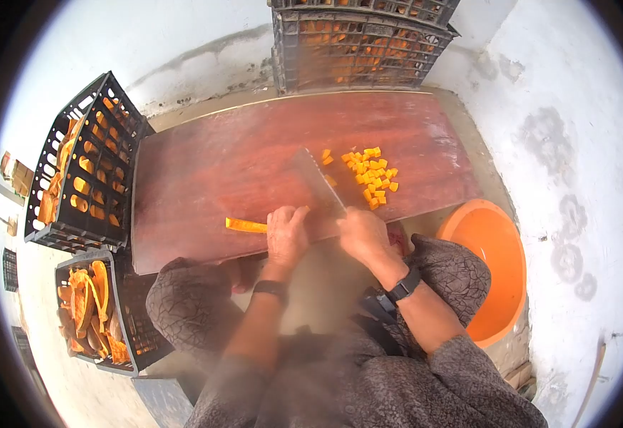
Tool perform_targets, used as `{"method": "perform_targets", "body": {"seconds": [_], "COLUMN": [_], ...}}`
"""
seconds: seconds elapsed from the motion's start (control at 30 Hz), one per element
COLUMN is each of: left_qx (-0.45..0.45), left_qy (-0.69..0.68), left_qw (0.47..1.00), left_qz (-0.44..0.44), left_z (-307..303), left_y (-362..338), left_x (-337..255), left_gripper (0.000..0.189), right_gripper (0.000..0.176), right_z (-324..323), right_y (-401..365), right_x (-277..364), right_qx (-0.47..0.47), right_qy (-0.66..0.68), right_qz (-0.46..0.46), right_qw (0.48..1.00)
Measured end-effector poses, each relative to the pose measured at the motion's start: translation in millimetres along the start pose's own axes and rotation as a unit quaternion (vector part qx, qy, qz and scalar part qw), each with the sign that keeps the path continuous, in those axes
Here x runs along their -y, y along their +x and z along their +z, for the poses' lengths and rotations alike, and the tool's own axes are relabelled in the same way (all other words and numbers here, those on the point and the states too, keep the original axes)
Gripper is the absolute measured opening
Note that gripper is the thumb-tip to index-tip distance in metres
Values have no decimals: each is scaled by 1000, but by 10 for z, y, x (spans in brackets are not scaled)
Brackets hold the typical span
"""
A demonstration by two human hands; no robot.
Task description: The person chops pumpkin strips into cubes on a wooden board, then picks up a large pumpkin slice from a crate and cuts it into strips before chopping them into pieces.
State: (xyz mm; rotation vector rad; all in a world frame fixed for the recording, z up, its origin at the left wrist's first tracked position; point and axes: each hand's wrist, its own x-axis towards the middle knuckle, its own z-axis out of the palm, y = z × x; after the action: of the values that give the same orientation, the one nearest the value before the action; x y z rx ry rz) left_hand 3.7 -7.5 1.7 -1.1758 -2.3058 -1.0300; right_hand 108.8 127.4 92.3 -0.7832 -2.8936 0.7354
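Observation:
My left hand point(288, 234) is closed on an orange strip point(246, 225) that lies on the reddish board point(204, 171) near its front edge; the strip sticks out to the left of the fingers. In my right hand point(363, 234) is the handle of a wide-bladed knife point(318, 178), its blade pointing up and left over the board. Just beyond the knife, to the right, lies a loose pile of small orange cubes point(373, 170), with a few pieces apart from it by the blade.
A black crate point(69, 225) of orange chunks stands left of the board, with a lower crate point(135, 357) of long orange pieces in front. Stacked crates point(283, 57) stand behind the board. An orange tub point(514, 285) is at the right, beside my knee.

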Motion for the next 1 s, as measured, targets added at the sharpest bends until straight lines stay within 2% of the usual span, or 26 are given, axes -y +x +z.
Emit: {"method": "perform_targets", "body": {"seconds": [0.07,0.13,0.37,0.57,0.63,0.73,1.0], "left_qx": [7,-15,1,16,23,16,27], "left_qy": [-4,-2,-3,19,27,28,12], "left_qw": [1000,1000,1000,999,999,999,999], "left_qz": [-7,1,-28,-20,-24,-23,-27], "left_z": [15,60,83,79,84,95,80], "left_y": [-13,14,10,19,13,-1,-39], "left_x": [13,9,26,23,25,39,64], "left_gripper": [28,22,19,16,13,11,17], "right_gripper": [13,22,21,17,12,7,5], "right_z": [-98,-208,-334,-315,-307,-253,22], "right_y": [-63,-121,-330,-391,-398,-343,-159], "right_x": [56,105,175,184,244,306,279], "right_qx": [0,3,17,32,59,72,20], "right_qy": [-18,18,-28,-63,-82,-123,-107], "right_qz": [-12,-23,-83,-97,-72,-86,-103], "right_qw": [1000,1000,996,993,992,986,989]}}
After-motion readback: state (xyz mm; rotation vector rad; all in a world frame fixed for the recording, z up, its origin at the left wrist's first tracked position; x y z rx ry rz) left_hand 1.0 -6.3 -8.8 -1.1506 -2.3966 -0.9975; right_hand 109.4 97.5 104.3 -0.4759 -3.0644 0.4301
